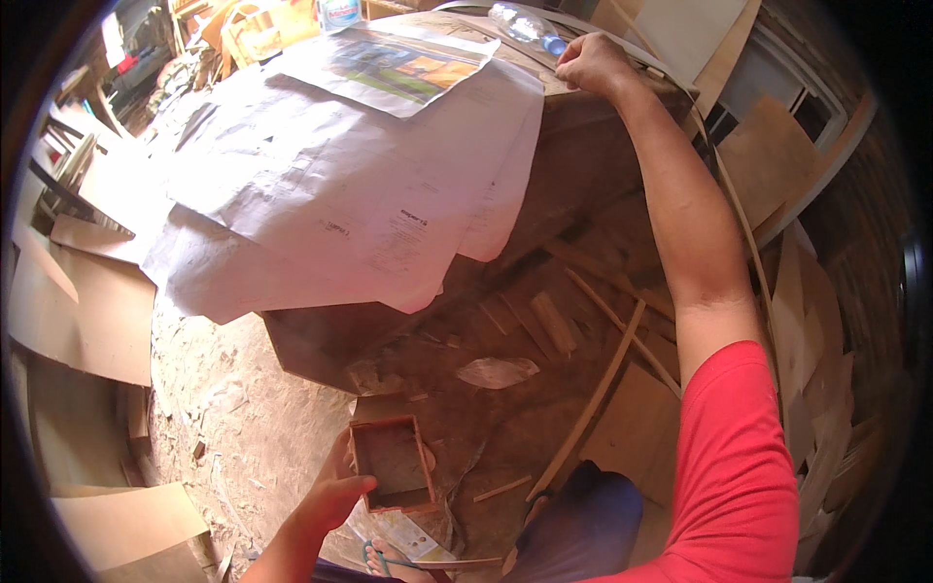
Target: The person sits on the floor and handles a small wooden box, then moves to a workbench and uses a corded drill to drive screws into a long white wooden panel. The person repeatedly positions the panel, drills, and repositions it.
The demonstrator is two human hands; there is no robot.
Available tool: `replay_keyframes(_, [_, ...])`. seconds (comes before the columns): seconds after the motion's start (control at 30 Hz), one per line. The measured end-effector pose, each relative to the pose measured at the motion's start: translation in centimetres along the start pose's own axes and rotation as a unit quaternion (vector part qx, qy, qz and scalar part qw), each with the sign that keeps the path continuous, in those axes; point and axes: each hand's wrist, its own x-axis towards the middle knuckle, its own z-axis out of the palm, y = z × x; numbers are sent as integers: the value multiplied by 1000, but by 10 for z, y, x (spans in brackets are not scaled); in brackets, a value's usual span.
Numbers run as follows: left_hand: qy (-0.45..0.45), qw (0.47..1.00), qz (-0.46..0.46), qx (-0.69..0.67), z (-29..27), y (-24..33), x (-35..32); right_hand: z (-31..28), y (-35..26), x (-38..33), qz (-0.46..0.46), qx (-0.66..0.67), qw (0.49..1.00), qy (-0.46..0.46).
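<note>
My left hand (340, 491) grips a small square wooden box (387, 424), reddish-brown along its rim, low at the front. The thumb lies over the box's near left corner, and the other fingers wrap round its far side, partly hidden. My right arm stretches to the far right of the table, where my right hand (591, 66) is closed with its fingers pinched together. What that pinch holds, if anything, cannot be made out. Right beside those fingers lies a clear plastic bottle (525, 26) with a blue cap.
Large white printed sheets (321, 185) drape over the table's front edge, with a coloured picture sheet (398, 68) on top. Wood strips (593, 403) and offcuts litter the floor below. Thin boards (87, 311) stand at the left, more panels (768, 160) at the right. A white container (338, 14) stands at the back.
</note>
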Motion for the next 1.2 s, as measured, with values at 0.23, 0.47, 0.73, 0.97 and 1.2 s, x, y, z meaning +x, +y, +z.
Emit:
replay_keyframes(0.23, [14,1000,9,14,3,5,-12,-8,23,-50,-55,129,986,92])
replay_keyframes(0.47, [33,999,12,23,-16,-8,-9,105,60,-244,39,115,982,-142])
replay_keyframes(0.73, [90,996,-5,25,0,13,-15,264,118,-377,177,164,900,-364])
replay_keyframes(0.97, [141,989,-20,26,-6,8,-20,391,92,-373,107,207,913,-334])
replay_keyframes(1.2, [152,987,-39,19,-4,5,-23,468,63,-360,20,119,953,-279])
